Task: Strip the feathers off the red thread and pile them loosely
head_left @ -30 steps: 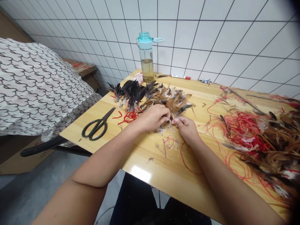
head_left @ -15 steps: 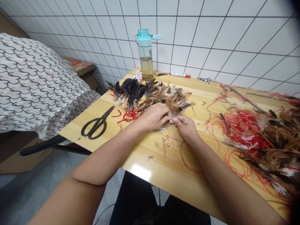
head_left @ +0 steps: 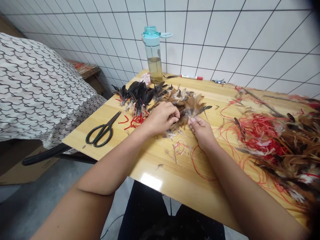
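My right hand (head_left: 202,132) pinches the base of a small bunch of brown feathers (head_left: 193,104), which fan out above the fingertips. A dark-tipped feather sticks out to the right of the bunch. Just left of it, my left hand (head_left: 163,117) has its fingers curled in beside the pile of brown feathers (head_left: 172,95); whether anything is between them is hidden. Black feather bundles (head_left: 140,95) lie further left, above some cut red string (head_left: 136,120). Bits of fluff and a looped red and white thread (head_left: 180,146) rest below my hands.
Dark-handled scissors (head_left: 103,131) lie at the table's left. A water bottle (head_left: 153,56) stands by the tiled wall, with a red marker (head_left: 191,77) to its right. A tangle of red string (head_left: 262,133) and a heap of brown feathers (head_left: 300,143) cover the right side.
My hands have come apart. The right one has moved slightly right with the feather bunch, now fanned and in plain view; the left has drawn back left and up, its fingers curling.
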The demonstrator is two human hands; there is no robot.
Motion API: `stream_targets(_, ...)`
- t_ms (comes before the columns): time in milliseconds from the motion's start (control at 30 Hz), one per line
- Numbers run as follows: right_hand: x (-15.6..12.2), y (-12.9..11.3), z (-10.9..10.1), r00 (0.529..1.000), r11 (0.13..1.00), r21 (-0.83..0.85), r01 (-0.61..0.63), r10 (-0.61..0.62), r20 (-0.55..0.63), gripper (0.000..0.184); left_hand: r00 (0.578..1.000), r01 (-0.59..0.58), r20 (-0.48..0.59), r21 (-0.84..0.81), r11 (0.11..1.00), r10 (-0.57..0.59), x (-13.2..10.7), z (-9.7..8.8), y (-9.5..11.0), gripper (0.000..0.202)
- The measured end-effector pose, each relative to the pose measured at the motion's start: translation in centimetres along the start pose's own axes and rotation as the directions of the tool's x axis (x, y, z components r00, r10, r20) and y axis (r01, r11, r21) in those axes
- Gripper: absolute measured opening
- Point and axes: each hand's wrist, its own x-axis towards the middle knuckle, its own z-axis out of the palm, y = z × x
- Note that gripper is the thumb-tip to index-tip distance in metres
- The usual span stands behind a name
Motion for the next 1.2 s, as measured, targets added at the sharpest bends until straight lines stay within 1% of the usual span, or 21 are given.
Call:
stream_targets(67, 0.1, -0.1, -0.1, 0.999, 0.999, 0.048, -0.011, 0.013, -0.031, 0.039, 0.986, -0.05, 0.16, -0.03, 0.998, 0.055, -0.1, 0.2, 0.1, 0.006)
stream_targets(133, 0.1, -0.1, -0.1, 0.999, 0.997, 0.072, -0.014, 0.017, -0.046, 0.039, 0.959, -0.065, 0.273, -0.063, 0.996, 0.08, -0.2, 0.8, 0.3, 0.009)
stream_targets(200, 0.1, -0.1, 0.0, 0.999, 0.997, 0.079, -0.015, 0.018, -0.046, 0.04, 0.939, -0.06, 0.335, -0.061, 0.996, 0.078, -0.3, 1.5, 0.6, 0.012)
stream_targets(300, 0.2, 0.1, 0.0, 0.999, 0.998, 0.055, -0.001, 0.003, -0.045, 0.039, 0.929, -0.078, 0.361, -0.016, 0.997, 0.079, -0.4, 2.4, 0.9, 0.011)
stream_targets(400, 0.1, 0.2, 0.0, 0.999, 1.0, 0.002, 0.023, -0.023, -0.048, 0.037, 0.927, -0.132, 0.36, 0.051, 0.99, 0.105, -0.5, 2.7, 0.9, 0.015)
stream_targets(467, 0.1, 0.2, 0.0, 0.998, 0.999, -0.036, 0.028, -0.03, -0.049, 0.035, 0.933, -0.141, 0.343, 0.083, 0.987, 0.104, -0.5, 2.5, 0.7, 0.014)
stream_targets(600, 0.0, 0.1, 0.1, 0.997, 0.987, -0.156, 0.028, -0.038, -0.061, 0.03, 0.973, -0.052, 0.229, 0.073, 0.996, 0.034, -0.4, 1.7, 0.2, 0.013)
stream_targets(667, -0.1, 0.0, 0.2, 0.996, 0.972, -0.23, 0.046, -0.062, -0.062, 0.027, 0.983, -0.019, 0.183, 0.056, 0.998, 0.009, -0.4, 1.3, 0.1, 0.013)
stream_targets(833, -0.2, -0.3, 0.2, 0.993, 0.933, -0.348, 0.096, -0.114, -0.031, 0.025, 0.992, -0.051, 0.121, 0.021, 0.998, 0.048, -0.3, 0.9, 0.4, 0.013)
stream_targets(967, -0.2, -0.3, 0.2, 0.991, 0.908, -0.402, 0.118, -0.133, -0.009, 0.024, 0.993, -0.071, 0.1, 0.063, 0.995, 0.065, -0.3, 0.8, 0.3, 0.015)
stream_targets(1200, -0.2, -0.3, 0.2, 0.991, 0.903, -0.41, 0.125, -0.135, 0.006, 0.025, 0.993, -0.096, 0.079, 0.134, 0.986, 0.086, -0.3, 0.8, 0.2, 0.018)
